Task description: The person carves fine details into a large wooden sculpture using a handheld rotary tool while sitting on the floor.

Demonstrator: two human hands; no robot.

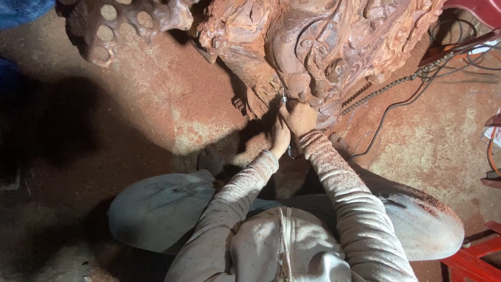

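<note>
Floor [104,156]: concrete, coated nearly all over in reddish wood dust; it carries everything listed here. We sit on it, knees spread, toward its near edge.

Carving [323,47]: a large reddish-brown wood sculpture lying along the far edge of the floor. Deep folds, curls and a ridged, fringe-like passage are already cut across most of the visible surface, so we judge the roughing long finished and the work now in its detailing stage. The lower rim, just beside our hands, looks rougher and seems to be what remains, along with any smoothing.

Second carved piece [120,26]: at the far left corner, studded with round discs, apart from our hands.

Chain [386,86]: runs from the carving's lower right toward the far right corner.

Cables [396,112]: dark loops lying on the floor at the right.

Red frame [469,256]: metal, at the near right corner.

Right hand [298,117]: dusty, its grip closed around the tool, knuckles resting against the carving's lower rim.

Left hand [280,137]: just below and touching the right, fingers curled; we cannot tell whether its grip clasps the tool's body or only braces.

Tool [283,97]: a slim metal tip standing out above the right hand, set against the carving's fringe-like section; its body is hidden.
</note>
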